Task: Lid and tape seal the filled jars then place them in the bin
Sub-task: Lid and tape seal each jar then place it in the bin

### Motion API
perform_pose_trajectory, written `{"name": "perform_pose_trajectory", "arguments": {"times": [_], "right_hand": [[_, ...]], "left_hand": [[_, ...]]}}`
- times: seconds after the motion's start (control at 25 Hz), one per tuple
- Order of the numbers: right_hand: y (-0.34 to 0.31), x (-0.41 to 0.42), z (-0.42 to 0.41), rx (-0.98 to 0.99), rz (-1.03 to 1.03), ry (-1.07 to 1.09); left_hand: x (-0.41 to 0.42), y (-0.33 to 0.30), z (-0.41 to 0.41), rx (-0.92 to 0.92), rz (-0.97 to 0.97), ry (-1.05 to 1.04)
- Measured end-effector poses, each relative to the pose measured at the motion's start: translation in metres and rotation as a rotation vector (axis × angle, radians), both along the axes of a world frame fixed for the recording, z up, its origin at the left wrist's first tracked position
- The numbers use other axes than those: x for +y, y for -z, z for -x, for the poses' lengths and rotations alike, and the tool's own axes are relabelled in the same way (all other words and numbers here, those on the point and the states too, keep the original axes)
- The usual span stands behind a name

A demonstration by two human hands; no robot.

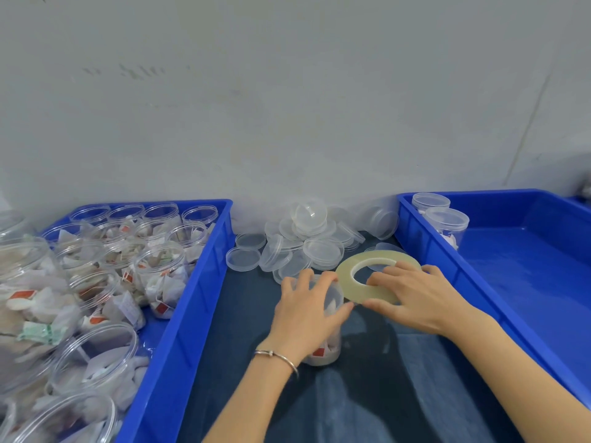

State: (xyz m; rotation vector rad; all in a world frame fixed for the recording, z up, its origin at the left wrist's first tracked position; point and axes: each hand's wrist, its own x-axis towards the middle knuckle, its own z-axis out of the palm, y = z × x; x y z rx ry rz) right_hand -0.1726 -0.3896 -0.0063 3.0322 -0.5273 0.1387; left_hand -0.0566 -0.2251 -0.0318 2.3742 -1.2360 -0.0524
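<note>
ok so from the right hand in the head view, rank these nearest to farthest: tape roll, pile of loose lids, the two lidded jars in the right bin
1. Tape roll: gripped by the right hand itself, beside the jar under the left hand.
2. Pile of loose lids: just beyond the tape, toward the wall.
3. Two lidded jars: far-left corner of the right bin.

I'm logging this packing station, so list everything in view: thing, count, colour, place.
left bin: one, blue, left, packed with open filled jars
right bin: one, blue, right, holding two lidded jars
loose lids: a pile, clear, by the wall between the bins
jar: one, clear, centre, on dark cloth
tape roll: one, yellowish, beside the jar top
bracelet: one, silver, left wrist
left hand: grips the jar top
right hand: holds the tape roll
</note>
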Motion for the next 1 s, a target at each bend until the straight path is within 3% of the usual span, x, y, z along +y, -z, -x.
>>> {"name": "perform_pose_trajectory", "arguments": {"times": [0.16,0.32,0.52,0.64,0.76,1.0], "right_hand": [[0.007,-0.006,0.001,0.002,0.003,0.034],[0.015,-0.005,0.002,-0.04,-0.013,0.006],[0.015,-0.002,-0.003,-0.018,-0.038,0.044],[0.019,-0.002,-0.004,-0.031,-0.061,0.087],[0.021,-0.001,-0.004,-0.06,-0.043,0.116],[0.019,0.001,-0.005,-0.077,-0.02,0.107]], "left_hand": [[0.009,-0.009,-0.019,0.093,-0.027,0.285],[0.008,-0.019,-0.024,0.075,-0.112,0.337],[0.002,-0.027,-0.018,0.211,-0.299,0.293],[-0.009,-0.02,-0.001,0.191,-0.214,0.173],[-0.011,-0.007,0.011,0.043,-0.008,0.042],[-0.005,-0.001,0.007,0.04,0.092,0.037]]}}
